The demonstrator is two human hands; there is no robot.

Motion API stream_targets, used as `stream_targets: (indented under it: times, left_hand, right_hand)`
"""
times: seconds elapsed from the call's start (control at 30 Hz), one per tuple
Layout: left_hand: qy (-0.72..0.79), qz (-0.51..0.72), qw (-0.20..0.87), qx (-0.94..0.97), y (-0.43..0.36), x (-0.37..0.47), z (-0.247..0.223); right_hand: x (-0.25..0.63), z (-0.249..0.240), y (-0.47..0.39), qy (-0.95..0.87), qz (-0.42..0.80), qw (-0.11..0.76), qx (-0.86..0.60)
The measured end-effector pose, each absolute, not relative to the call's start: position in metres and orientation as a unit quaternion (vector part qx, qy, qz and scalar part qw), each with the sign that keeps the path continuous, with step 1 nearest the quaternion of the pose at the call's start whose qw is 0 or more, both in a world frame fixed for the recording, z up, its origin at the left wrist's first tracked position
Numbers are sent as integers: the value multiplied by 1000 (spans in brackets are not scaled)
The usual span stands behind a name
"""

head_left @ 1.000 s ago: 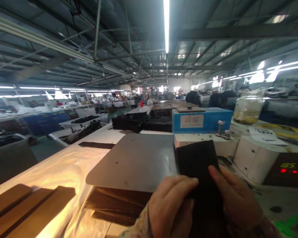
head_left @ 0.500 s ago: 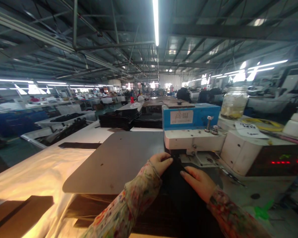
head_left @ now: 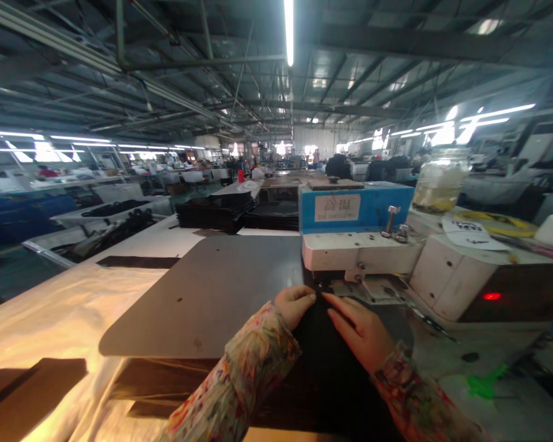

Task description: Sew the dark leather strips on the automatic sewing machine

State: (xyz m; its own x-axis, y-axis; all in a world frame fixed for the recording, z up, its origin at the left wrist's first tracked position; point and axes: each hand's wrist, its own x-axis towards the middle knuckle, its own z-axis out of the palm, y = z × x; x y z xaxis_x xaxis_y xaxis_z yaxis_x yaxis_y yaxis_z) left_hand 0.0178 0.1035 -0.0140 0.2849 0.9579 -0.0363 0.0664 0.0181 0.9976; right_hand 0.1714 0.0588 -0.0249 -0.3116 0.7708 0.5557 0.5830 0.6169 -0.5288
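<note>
A black piece of material [head_left: 325, 356] runs under the front of a white machine head [head_left: 359, 252] with a blue box [head_left: 354, 209] on top. My left hand [head_left: 295, 305] pinches the left edge of the material close to the machine, thumb and fingers together. On the material's right side lies my right hand [head_left: 359, 328], its fingers stretched out and slightly apart, index fingertip near my left fingertips. A grey metal plate [head_left: 221, 288] extends left of the machine.
Stacks of black pieces [head_left: 214, 210] lie behind the plate. A glass jar [head_left: 442, 181], a paper tag and a yellow coil stand right of the blue box. Brown pieces [head_left: 41, 393] lie at the lower left, and a green object [head_left: 486, 383] at the lower right.
My right hand has moved forward and left, closer to my left hand. My left hand has shifted slightly. The red display on the machine shows fewer lit marks. The view has shifted slightly.
</note>
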Motion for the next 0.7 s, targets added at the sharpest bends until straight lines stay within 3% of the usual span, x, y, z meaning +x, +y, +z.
stream_targets:
  times: [0.4,0.57,0.7]
  left_hand:
    - [436,377,567,589,110,12,-10]
    - [458,355,497,646,108,15,-15]
    - [512,324,269,749,109,20,-20]
  right_hand:
    - [159,-32,54,-847,-199,254,-423]
    - [160,-29,57,-855,-162,221,-441]
    - [160,-21,65,-843,-22,222,-489]
